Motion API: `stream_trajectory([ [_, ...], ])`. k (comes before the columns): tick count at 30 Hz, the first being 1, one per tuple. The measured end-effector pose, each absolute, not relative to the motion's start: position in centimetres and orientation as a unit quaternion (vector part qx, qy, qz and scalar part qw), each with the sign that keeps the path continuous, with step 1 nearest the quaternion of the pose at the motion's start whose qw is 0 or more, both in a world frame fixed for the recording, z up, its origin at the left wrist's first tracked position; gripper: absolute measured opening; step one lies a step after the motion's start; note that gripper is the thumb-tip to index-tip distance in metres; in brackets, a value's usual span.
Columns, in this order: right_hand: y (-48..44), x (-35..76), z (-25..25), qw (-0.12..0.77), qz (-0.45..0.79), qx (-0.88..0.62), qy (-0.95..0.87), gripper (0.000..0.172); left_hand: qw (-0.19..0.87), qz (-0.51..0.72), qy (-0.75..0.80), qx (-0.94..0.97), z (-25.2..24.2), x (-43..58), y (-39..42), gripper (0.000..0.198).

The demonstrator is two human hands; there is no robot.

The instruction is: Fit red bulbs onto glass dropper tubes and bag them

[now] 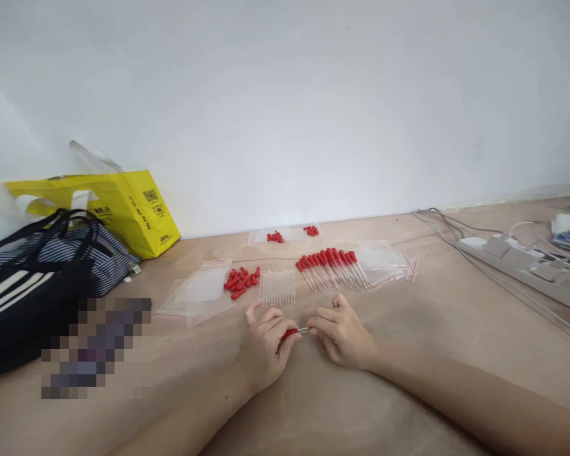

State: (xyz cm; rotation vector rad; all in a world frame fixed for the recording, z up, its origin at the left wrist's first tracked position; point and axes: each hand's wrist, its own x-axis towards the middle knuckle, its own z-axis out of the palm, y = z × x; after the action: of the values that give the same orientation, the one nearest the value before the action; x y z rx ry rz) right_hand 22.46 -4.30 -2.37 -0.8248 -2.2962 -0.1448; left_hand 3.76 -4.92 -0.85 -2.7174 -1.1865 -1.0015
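My left hand [267, 339] is closed around a red rubber bulb [289, 332] close to the tabletop. Opposite it, my right hand [342, 334] pinches a thin clear dropper tube [304, 330], whose other end meets the bulb. How far the tube sits inside is hidden by my fingers. Just beyond my hands lies a row of bare clear tubes [278, 287], with a pile of loose red bulbs [240, 282] to its left. To its right, several droppers with red bulbs fitted [332, 266] lie side by side in a slanted row.
Clear zip bags lie left [202, 285] and right [382, 261] of these rows; another bag [292, 234] with red bulbs on it is by the wall. A yellow bag [142, 212] and a dark bag [23, 310] stand at left. Cables and a power strip [517, 259] occupy the right.
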Motion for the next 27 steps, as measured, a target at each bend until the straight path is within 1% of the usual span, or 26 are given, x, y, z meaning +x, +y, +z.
stream_trajectory([
  [6,-4.0,22.1,-2.5,0.322,-0.03,-0.331,-0.886,0.021,0.007,-0.317,-0.381,-0.869,-0.7,4.0,-4.7,0.014],
  [13,-3.8,22.3,-1.9,0.309,0.021,-0.34,-0.888,0.022,-0.009,-0.284,-0.368,-0.885,0.1,2.9,-4.0,0.011],
  [17,-3.9,22.3,-1.9,0.302,0.034,-0.344,-0.889,0.022,0.023,-0.294,-0.34,-0.893,0.1,2.3,-3.7,0.012],
  [22,-4.0,22.2,-2.5,0.321,0.048,-0.343,-0.881,0.022,0.061,-0.315,-0.33,-0.888,-0.6,2.9,-4.2,0.016],
  [27,-3.9,22.2,-2.7,0.312,0.051,-0.349,-0.882,0.024,0.089,-0.323,-0.326,-0.884,-0.7,3.3,-4.3,0.017],
])
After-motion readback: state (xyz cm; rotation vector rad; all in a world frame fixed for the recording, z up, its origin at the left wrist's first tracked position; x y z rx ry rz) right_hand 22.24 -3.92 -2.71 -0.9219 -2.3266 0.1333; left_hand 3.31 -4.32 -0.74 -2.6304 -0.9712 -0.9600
